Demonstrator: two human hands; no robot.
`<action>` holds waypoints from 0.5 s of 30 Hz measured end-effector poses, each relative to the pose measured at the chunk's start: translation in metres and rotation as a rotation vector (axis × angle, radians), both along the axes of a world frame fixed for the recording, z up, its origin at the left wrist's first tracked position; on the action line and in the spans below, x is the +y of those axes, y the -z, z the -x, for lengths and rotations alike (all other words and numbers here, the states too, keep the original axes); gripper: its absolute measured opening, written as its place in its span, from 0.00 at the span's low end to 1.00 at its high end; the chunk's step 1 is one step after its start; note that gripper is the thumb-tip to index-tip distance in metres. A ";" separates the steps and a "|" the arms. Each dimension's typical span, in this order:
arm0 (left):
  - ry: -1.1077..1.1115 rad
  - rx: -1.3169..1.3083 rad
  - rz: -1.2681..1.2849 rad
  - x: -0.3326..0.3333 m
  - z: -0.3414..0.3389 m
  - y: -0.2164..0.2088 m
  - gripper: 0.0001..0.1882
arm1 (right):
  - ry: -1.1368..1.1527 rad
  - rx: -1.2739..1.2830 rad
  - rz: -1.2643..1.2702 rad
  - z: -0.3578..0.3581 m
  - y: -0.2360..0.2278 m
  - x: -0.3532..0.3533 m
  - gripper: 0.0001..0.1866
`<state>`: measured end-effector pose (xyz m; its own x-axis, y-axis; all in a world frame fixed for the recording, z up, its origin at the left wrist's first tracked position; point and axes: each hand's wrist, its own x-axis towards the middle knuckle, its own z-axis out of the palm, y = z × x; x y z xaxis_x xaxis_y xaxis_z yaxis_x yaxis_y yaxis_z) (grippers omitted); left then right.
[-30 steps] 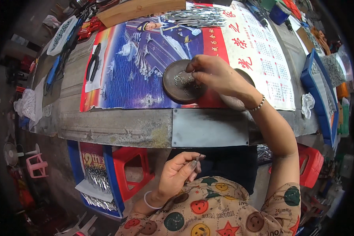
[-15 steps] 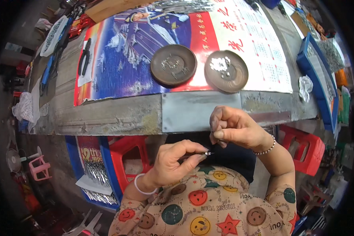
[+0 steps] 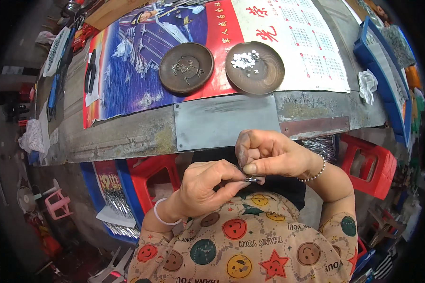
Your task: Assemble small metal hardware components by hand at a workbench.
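My left hand [image 3: 210, 185] pinches a small shiny metal part [image 3: 253, 179] between thumb and fingertips, just above my lap. Close against it, my right hand [image 3: 276, 154] is closed, thumb pressed to the curled fingers; whatever it pinches is too small to name. On the table beyond are two round brown dishes. The left dish [image 3: 169, 84] holds several thin pin-like metal pieces [image 3: 186, 68]. In the right dish [image 3: 270, 78] lies a cluster of small bright white or silvery pieces [image 3: 244, 59].
A calendar poster [image 3: 293, 70] covers much of the grey table, with black-handled pliers [image 3: 90, 73] at its left. A grey plate [image 3: 226, 125] lines the near edge. Blue trays [image 3: 396, 115] stand at right and below left [image 3: 92, 188]. Red stools [image 3: 375, 172] flank me.
My right hand has come down and left, so its fingertips now meet the metal part in my left hand. The view has shifted, and the dishes appear farther left and higher.
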<state>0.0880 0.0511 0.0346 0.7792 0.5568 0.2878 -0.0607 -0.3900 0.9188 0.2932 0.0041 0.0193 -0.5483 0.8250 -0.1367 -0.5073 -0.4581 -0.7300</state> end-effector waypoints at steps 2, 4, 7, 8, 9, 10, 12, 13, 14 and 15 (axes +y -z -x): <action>-0.001 0.015 0.003 0.000 -0.001 0.001 0.10 | -0.010 0.001 0.004 -0.001 -0.001 0.000 0.08; -0.011 -0.014 -0.002 0.001 -0.002 0.004 0.10 | -0.009 0.005 0.020 -0.002 -0.002 0.001 0.08; 0.000 0.014 -0.016 0.002 -0.002 0.002 0.10 | -0.024 -0.003 0.023 -0.001 -0.001 0.002 0.07; -0.001 0.014 -0.014 0.003 -0.001 0.003 0.10 | -0.025 -0.003 0.025 -0.001 -0.003 0.003 0.07; -0.004 0.012 -0.008 0.003 -0.001 0.003 0.10 | -0.025 -0.016 0.032 0.000 -0.005 0.005 0.07; -0.008 0.010 -0.003 0.003 0.000 0.004 0.10 | -0.026 -0.029 0.039 0.001 -0.006 0.007 0.07; -0.014 -0.006 -0.001 0.003 0.001 0.008 0.10 | -0.035 -0.024 0.027 0.003 -0.005 0.009 0.07; -0.016 -0.021 -0.002 0.004 0.002 0.009 0.10 | -0.040 -0.019 0.013 0.004 -0.005 0.010 0.07; -0.019 -0.022 0.000 0.004 0.003 0.009 0.10 | -0.043 -0.019 0.016 0.004 -0.004 0.010 0.07; -0.012 -0.016 0.005 0.005 0.004 0.007 0.10 | -0.065 -0.028 0.012 0.005 -0.004 0.011 0.07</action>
<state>0.0843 0.0563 0.0273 0.7680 0.5674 0.2970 -0.0704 -0.3861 0.9198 0.2884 0.0148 0.0230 -0.5963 0.7861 -0.1626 -0.4557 -0.4982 -0.7377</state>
